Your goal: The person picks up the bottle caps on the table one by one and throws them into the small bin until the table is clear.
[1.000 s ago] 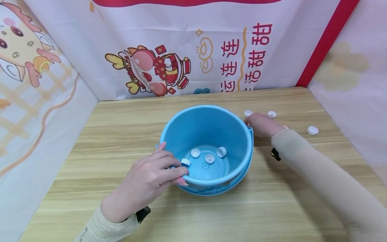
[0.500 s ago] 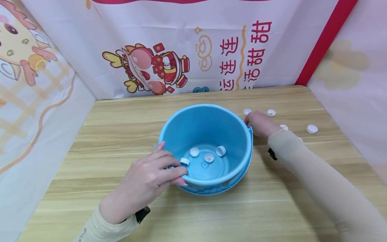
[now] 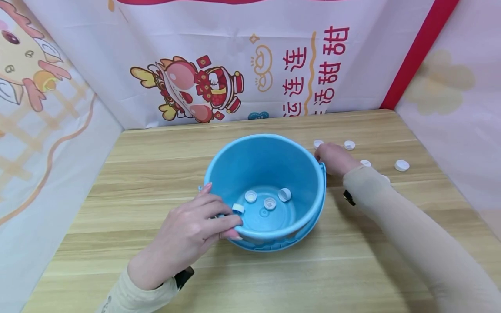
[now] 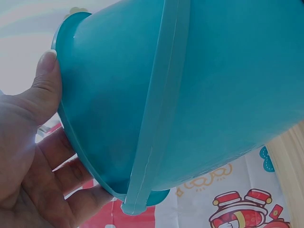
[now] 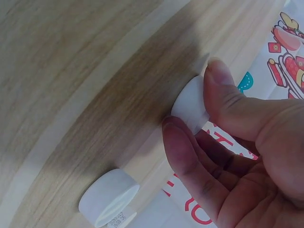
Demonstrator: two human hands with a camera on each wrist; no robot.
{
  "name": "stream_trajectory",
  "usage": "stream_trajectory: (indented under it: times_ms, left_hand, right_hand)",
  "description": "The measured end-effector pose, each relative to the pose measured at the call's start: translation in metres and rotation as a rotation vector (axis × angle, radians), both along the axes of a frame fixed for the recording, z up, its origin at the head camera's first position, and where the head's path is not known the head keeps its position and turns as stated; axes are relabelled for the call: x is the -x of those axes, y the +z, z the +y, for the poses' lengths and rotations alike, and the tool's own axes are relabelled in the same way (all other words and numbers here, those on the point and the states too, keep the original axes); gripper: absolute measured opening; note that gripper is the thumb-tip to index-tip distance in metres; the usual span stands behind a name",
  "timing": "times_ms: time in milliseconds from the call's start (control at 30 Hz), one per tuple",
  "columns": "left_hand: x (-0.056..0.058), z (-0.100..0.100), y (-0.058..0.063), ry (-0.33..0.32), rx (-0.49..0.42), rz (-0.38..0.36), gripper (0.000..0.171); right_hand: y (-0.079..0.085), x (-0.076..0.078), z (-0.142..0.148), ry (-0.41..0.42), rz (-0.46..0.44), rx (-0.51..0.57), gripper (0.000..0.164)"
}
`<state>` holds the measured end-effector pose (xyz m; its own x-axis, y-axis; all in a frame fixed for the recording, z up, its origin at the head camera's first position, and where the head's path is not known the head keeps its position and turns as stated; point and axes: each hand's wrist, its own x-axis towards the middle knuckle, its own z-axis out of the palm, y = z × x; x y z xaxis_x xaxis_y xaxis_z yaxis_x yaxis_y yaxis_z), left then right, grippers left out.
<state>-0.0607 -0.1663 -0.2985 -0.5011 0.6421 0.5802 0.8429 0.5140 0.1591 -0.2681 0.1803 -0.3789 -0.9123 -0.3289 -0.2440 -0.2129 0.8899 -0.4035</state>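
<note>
A light blue plastic bucket (image 3: 266,152) stands on the wooden table, its handle hanging down along the near side. My left hand (image 3: 199,221) grips its near-left rim; in the left wrist view the thumb (image 4: 46,71) lies on one side and the other fingers on the other. Several white bottle caps (image 3: 250,196) lie on the bucket's floor. Just right of the bucket, my right hand (image 3: 336,158) is low at the table, its fingertips partly hidden by the rim. In the right wrist view its thumb and forefinger pinch a white bottle cap (image 5: 192,104).
More white caps lie on the table right of the bucket: one behind the right hand (image 3: 318,144), others (image 3: 349,145) farther right, one partly covered by the right sleeve (image 3: 368,187). A printed cloth (image 3: 219,39) hangs along the table's back edge.
The view shifts slightly, and caps beside the right sleeve show more as the forearm draws a little left. Both hands otherwise keep their places.
</note>
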Motion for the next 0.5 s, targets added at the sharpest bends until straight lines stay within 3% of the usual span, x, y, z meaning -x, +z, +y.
stream_trajectory:
  times_ms: [267, 500]
  left_hand:
    - [-0.0023, -0.0021, 0.0012, 0.031, 0.037, -0.076, 0.036]
    - [-0.0024, -0.0028, 0.0012, 0.027, 0.036, -0.083, 0.032]
  right_hand:
    - [-0.0001, -0.0013, -0.0002, 0.015, 0.01, 0.004, 0.009]
    - [-0.0011, -0.0007, -0.001, 0.013, 0.0, 0.003, 0.008]
